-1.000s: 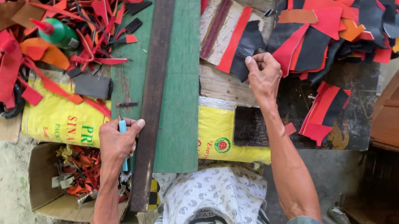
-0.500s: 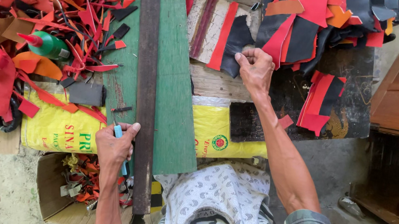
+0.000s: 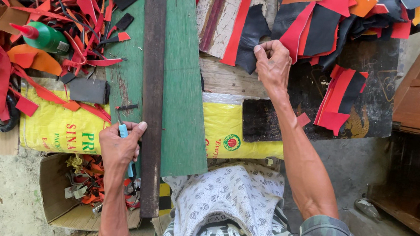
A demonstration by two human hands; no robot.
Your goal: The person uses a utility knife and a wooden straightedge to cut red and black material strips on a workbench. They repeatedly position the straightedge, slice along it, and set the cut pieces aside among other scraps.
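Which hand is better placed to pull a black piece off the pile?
Right. The right hand already pinches the black leather piece beside the pile, while the left hand holds a blue-handled cutter against the long metal straightedge.

Bare forearms, camouflage trousers in green and grey, a white patterned cloth over the lap.

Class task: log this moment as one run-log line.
left hand: holds blue-handled tool beside long dark metal bar | right hand: grips black leather piece
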